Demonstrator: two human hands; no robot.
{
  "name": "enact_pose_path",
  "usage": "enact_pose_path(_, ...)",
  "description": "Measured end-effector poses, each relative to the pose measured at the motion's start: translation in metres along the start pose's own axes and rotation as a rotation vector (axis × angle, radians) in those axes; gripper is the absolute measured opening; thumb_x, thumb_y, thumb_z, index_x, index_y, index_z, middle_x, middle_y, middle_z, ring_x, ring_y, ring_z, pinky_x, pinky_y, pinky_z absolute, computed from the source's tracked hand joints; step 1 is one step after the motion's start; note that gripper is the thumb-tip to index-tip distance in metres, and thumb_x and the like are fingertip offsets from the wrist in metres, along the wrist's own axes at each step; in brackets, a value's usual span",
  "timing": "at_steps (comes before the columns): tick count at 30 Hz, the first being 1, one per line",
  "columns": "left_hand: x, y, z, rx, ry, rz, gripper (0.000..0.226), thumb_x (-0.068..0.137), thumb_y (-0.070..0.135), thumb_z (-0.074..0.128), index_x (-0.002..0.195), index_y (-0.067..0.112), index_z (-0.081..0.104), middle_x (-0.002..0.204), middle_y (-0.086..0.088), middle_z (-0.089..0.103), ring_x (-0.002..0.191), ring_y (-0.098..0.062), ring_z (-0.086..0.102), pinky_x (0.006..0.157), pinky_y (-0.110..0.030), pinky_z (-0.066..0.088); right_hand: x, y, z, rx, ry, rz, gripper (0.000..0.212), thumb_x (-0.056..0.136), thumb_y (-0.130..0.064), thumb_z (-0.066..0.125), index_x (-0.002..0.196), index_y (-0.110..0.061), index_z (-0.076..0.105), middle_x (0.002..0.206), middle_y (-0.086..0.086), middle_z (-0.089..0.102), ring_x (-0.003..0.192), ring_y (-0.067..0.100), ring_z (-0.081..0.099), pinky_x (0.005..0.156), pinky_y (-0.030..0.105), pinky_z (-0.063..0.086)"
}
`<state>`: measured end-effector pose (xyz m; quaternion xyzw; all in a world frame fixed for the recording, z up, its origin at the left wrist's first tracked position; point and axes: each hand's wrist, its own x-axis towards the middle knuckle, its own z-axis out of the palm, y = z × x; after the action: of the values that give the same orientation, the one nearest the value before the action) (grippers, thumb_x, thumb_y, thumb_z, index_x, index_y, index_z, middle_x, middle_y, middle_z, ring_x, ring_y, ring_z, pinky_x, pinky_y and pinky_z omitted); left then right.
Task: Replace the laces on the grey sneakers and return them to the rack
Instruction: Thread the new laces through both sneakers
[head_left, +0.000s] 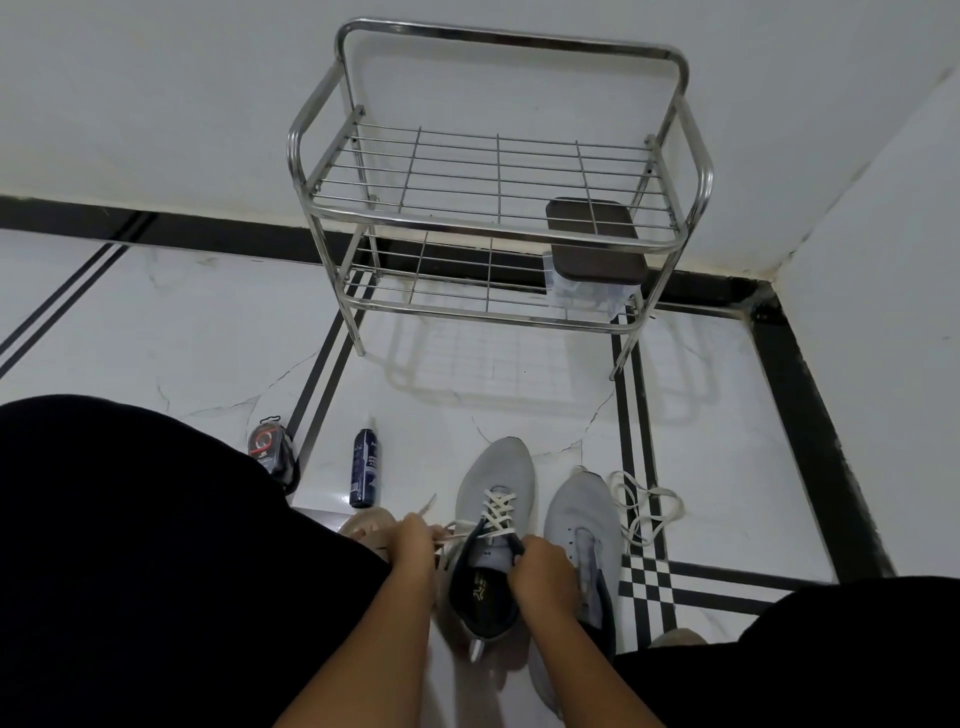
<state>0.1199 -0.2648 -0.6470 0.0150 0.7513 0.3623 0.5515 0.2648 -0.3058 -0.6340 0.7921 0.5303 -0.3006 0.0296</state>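
Bare tile lying open between sneakers and far rack (498, 171). Spray bottle (365, 462) standing left of laced sneaker (493, 499); loose lace (644, 506) sprawling right of unlaced sneaker (584, 514). Brown-lidded container (597, 244) occupying rack's lower right.

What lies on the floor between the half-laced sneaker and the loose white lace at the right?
The second grey sneaker, with no lace in it, lies between the half-laced sneaker and the loose white lace. The head view shows this.
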Motion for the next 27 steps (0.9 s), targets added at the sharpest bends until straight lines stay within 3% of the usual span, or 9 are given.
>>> enact_pose_path(3, -0.007, -0.005, 0.005, 0.616, 0.077, 0.216, 0.041, 0.091, 0.029, 0.054, 0.119, -0.002, 0.047, 0.109, -0.02, 0.064, 0.096, -0.034, 0.065, 0.083, -0.038, 0.052, 0.003, 0.002, 0.0, 0.005, -0.005, -0.005, 0.021, 0.095, -0.021, 0.044, 0.106, -0.016, 0.062, 0.11, 0.006, 0.066, 0.101, 0.026, 0.063, 0.079, 0.031, 0.051)
enact_pose_path(6, -0.018, -0.007, -0.002, 1.034, 0.078, 0.426, 0.054, 0.089, 0.024, 0.059, 0.135, 0.017, 0.032, 0.124, -0.012, 0.056, 0.109, -0.032, 0.058, 0.082, -0.036, 0.047, 0.005, 0.004, -0.001, -0.006, -0.001, -0.019, 0.021, 0.096, -0.021, 0.044, 0.106, -0.014, 0.061, 0.11, 0.006, 0.066, 0.1, 0.025, 0.063, 0.077, 0.03, 0.049)
enact_pose_path(9, -0.008, -0.013, 0.002, 1.357, 0.001, 0.701, 0.039, 0.094, 0.026, 0.049, 0.133, 0.029, 0.05, 0.14, -0.006, 0.044, 0.128, -0.026, 0.042, 0.097, -0.036, 0.043, 0.005, 0.004, 0.0, -0.018, 0.003, -0.036, 0.022, 0.096, -0.021, 0.043, 0.107, -0.014, 0.06, 0.111, 0.006, 0.066, 0.101, 0.025, 0.063, 0.077, 0.029, 0.049)
enact_pose_path(11, -0.003, -0.017, 0.005, 1.426, -0.072, 0.736, 0.03, 0.096, 0.032, 0.046, 0.122, 0.027, 0.061, 0.138, -0.004, 0.046, 0.131, -0.025, 0.039, 0.1, -0.037, 0.041, 0.005, 0.005, 0.0, -0.019, -0.001, -0.034, 0.023, 0.096, -0.022, 0.043, 0.108, -0.015, 0.061, 0.11, 0.006, 0.066, 0.1, 0.025, 0.063, 0.078, 0.03, 0.049)
enact_pose_path(14, -0.006, -0.016, 0.01, 1.332, -0.046, 0.668, 0.031, 0.094, 0.034, 0.047, 0.108, 0.016, 0.068, 0.117, -0.01, 0.059, 0.112, -0.028, 0.055, 0.091, -0.034, 0.047, 0.005, 0.005, -0.001, -0.021, -0.011, -0.047, 0.023, 0.096, -0.022, 0.042, 0.107, -0.015, 0.06, 0.111, 0.006, 0.066, 0.101, 0.025, 0.063, 0.079, 0.031, 0.049)
enact_pose_path(16, -0.017, -0.003, 0.014, 1.069, -0.058, 0.469, 0.033, 0.092, 0.033, 0.047, 0.098, 0.009, 0.07, 0.106, -0.015, 0.063, 0.1, -0.032, 0.059, 0.082, -0.032, 0.047, 0.005, 0.005, -0.003, -0.013, -0.024, -0.054, 0.023, 0.096, -0.023, 0.042, 0.108, -0.015, 0.06, 0.111, 0.007, 0.066, 0.101, 0.026, 0.063, 0.079, 0.031, 0.049)
enact_pose_path(20, -0.054, 0.039, 0.025, 0.651, -0.24, 0.304, 0.023, 0.085, 0.02, 0.056, 0.065, 0.01, 0.059, 0.08, -0.009, 0.058, 0.069, -0.02, 0.052, 0.067, -0.029, 0.044, 0.003, 0.002, -0.007, 0.059, -0.027, -0.059, 0.025, 0.096, -0.03, 0.043, 0.11, -0.016, 0.059, 0.111, 0.006, 0.066, 0.101, 0.025, 0.062, 0.081, 0.03, 0.049)
enact_pose_path(24, -0.1, 0.068, 0.021, 0.268, -0.44, 0.181, 0.017, 0.088, 0.014, 0.06, 0.095, 0.004, 0.072, 0.081, 0.0, 0.058, 0.066, -0.009, 0.049, 0.043, -0.016, 0.043, -0.001, -0.018, -0.027, 0.471, 0.069, -0.04, 0.018, 0.095, -0.024, 0.049, 0.105, -0.018, 0.064, 0.107, 0.0, 0.066, 0.098, 0.019, 0.062, 0.079, 0.027, 0.047)
enact_pose_path(27, -0.111, 0.079, 0.017, 0.253, -0.444, 0.229, 0.023, 0.087, 0.015, 0.061, 0.103, 0.004, 0.073, 0.098, -0.002, 0.061, 0.073, -0.008, 0.049, 0.047, -0.017, 0.039, -0.005, -0.037, -0.05, 0.861, -0.008, -0.011, 0.019, 0.091, -0.015, 0.052, 0.092, -0.021, 0.07, 0.097, -0.002, 0.069, 0.091, 0.015, 0.063, 0.081, 0.03, 0.051)
